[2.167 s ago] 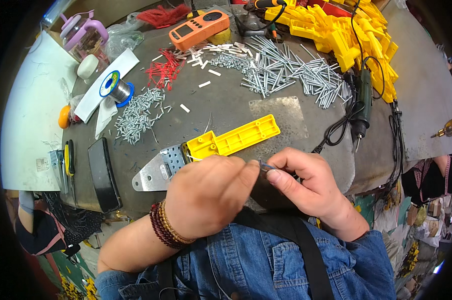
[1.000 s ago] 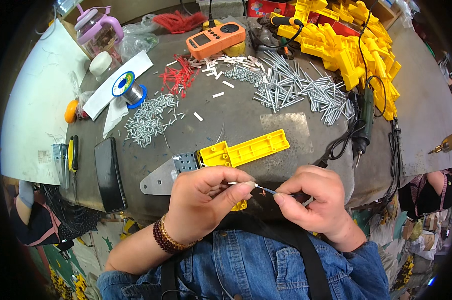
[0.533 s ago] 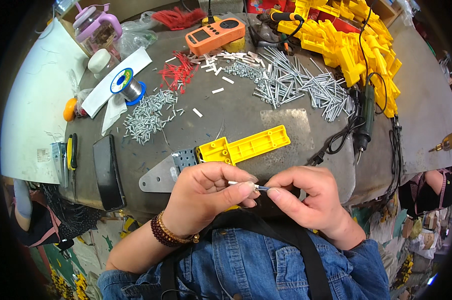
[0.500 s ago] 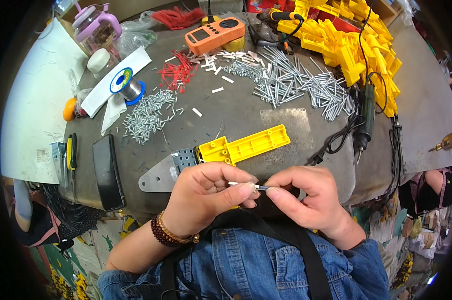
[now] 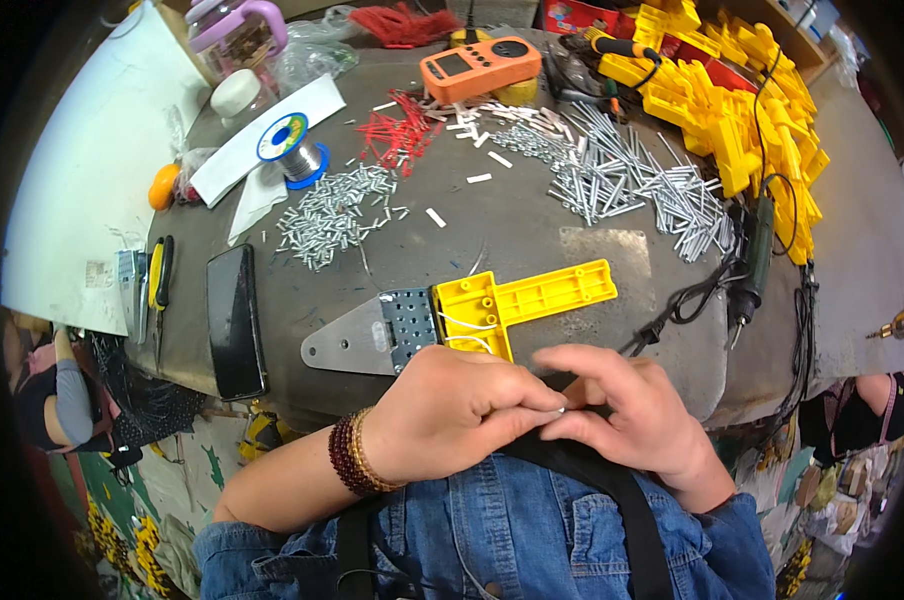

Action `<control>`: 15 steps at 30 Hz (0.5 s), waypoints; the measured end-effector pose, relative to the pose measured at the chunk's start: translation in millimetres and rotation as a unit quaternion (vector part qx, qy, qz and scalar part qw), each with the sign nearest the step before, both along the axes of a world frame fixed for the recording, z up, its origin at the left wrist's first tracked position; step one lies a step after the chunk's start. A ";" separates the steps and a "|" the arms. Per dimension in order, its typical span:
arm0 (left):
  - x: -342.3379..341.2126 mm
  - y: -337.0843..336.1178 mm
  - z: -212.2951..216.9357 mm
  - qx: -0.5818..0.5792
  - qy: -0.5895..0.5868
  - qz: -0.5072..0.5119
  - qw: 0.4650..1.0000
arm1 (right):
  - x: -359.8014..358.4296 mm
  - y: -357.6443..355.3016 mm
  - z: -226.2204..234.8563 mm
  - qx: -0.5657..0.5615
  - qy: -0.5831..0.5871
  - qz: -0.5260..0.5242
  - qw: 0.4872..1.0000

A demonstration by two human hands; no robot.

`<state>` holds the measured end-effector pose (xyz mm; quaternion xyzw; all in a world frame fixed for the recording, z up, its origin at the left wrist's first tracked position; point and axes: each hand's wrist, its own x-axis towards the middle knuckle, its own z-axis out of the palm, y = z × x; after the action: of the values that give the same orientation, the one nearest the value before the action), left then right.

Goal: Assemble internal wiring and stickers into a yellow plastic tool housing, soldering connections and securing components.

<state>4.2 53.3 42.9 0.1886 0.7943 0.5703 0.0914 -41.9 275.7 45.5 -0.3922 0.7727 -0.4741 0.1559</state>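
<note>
Left hand (image 5: 452,410) and right hand (image 5: 637,415) pinch together on a small metal sleeve (image 5: 562,408); a slip could drop it off the table edge (image 5: 712,390).

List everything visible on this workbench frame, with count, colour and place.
yellow T-shaped plastic part: one, centre, wires leading from it
metal plate: one, silver, left of that part
small metal piece: one, silver, pinched between both hands
metal tubes: heap, silver, upper right
short metal sleeves: pile, silver, upper left
red pieces: cluster, top centre
meter: one, orange, top
solder spool: one, blue-rimmed, upper left
phone: one, black, left
yellow parts: heap, upper right
left hand: beaded bracelet at wrist
right hand: fingers meet left
</note>
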 end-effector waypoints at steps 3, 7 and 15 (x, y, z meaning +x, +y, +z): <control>-4.3 -0.4 1.2 -0.017 0.086 -0.006 0.996 | -7.0 8.3 2.5 0.049 0.122 0.023 0.991; -2.4 13.4 -4.8 -0.080 0.200 0.038 0.976 | -4.2 1.0 1.6 0.051 0.120 0.025 0.991; 3.5 0.9 -2.2 -0.115 0.243 0.074 0.960 | -7.4 4.1 2.7 0.091 0.055 -0.013 0.994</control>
<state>7.7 54.1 40.7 0.2503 0.8644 0.4177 -0.1254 -49.3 279.8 48.2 -0.3913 0.8251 -0.3818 0.1422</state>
